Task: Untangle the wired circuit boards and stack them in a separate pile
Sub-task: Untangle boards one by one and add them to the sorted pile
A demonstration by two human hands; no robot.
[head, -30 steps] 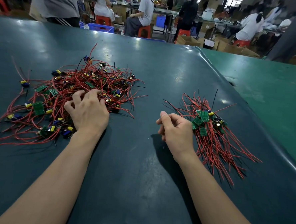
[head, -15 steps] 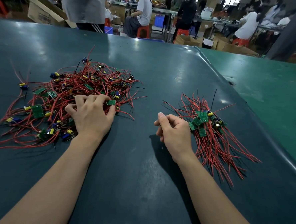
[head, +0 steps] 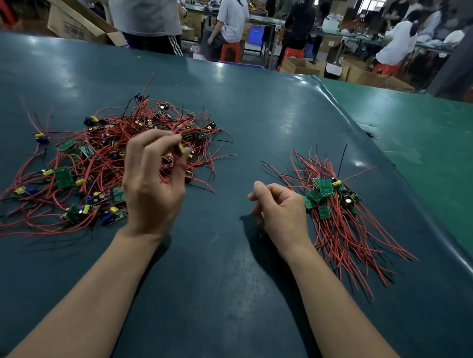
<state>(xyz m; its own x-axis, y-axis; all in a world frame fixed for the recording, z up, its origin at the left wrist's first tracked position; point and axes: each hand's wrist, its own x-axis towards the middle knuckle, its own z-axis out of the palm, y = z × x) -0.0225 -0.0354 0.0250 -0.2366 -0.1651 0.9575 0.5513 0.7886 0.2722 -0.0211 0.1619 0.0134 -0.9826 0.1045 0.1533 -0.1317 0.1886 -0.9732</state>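
A tangled heap of small green circuit boards with red and black wires [head: 92,164] lies on the left of the dark mat. My left hand [head: 152,184] is raised over the heap's right side and pinches one small board with a yellow part [head: 181,148] between thumb and fingers; its red wires trail down into the heap. To the right lies a sorted pile of boards [head: 328,195], wires fanned toward me. My right hand [head: 280,209] rests on the mat just left of that pile, fingers loosely curled, holding nothing.
The dark mat [head: 224,275] ends at a raised seam [head: 396,166] on the right, with a green table surface [head: 439,141] beyond. Behind the far edge stand a person [head: 148,10], an open cardboard box [head: 73,22] and seated workers on red stools.
My left hand has lifted off the heap, pulling up one board by its fingertips. The right hand has stayed beside the sorted pile.
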